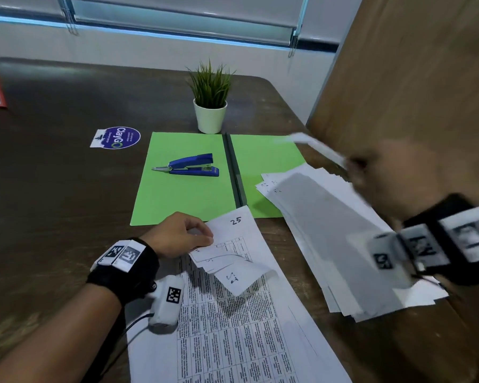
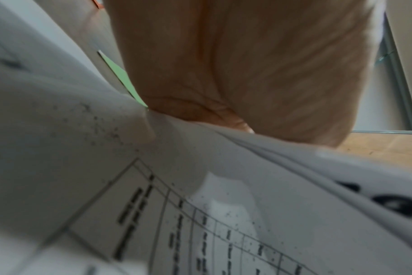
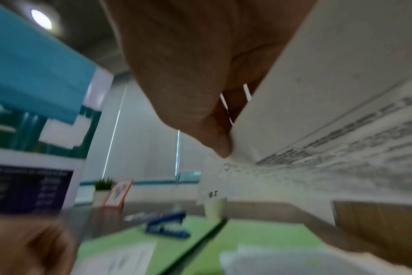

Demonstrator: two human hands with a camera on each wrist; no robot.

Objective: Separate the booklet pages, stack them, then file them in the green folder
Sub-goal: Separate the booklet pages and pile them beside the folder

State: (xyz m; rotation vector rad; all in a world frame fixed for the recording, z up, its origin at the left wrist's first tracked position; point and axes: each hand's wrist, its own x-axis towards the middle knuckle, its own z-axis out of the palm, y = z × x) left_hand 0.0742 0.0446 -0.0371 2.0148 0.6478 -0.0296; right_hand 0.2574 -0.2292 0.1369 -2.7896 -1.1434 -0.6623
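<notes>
A person works at a dark brown table (image 1: 53, 161), pulling a stapled booklet (image 1: 233, 313) apart page by page. The left hand (image 1: 177, 234) pinches the booklet's upper left corner, fingers curled round several lifted, curling page corners; the top sheet is marked "25" and shows a printed grid. The left wrist view confirms the pinch at the corner, with a sliver of green beyond it.

The right hand (image 1: 398, 183), blurred in motion, is raised above the table's right side with a single loose page (image 1: 318, 147) gripped between thumb and fingers; in the right wrist view that sheet (image 3: 341, 130) hangs from the pinch, and a corner of it appears to read "18", though the blur makes this uncertain.

Below that hand lies the stack of separated pages (image 1: 343, 244), fanned unevenly, its far corner overlapping the right half of the green folder (image 1: 183, 189). The folder lies open and flat in the middle of the table, just beyond the booklet. A blue stapler (image 1: 190, 165) rests on its left half. A small potted plant (image 1: 210, 103) stands just behind the folder, and a round sticker (image 1: 116, 137) lies to its left.
</notes>
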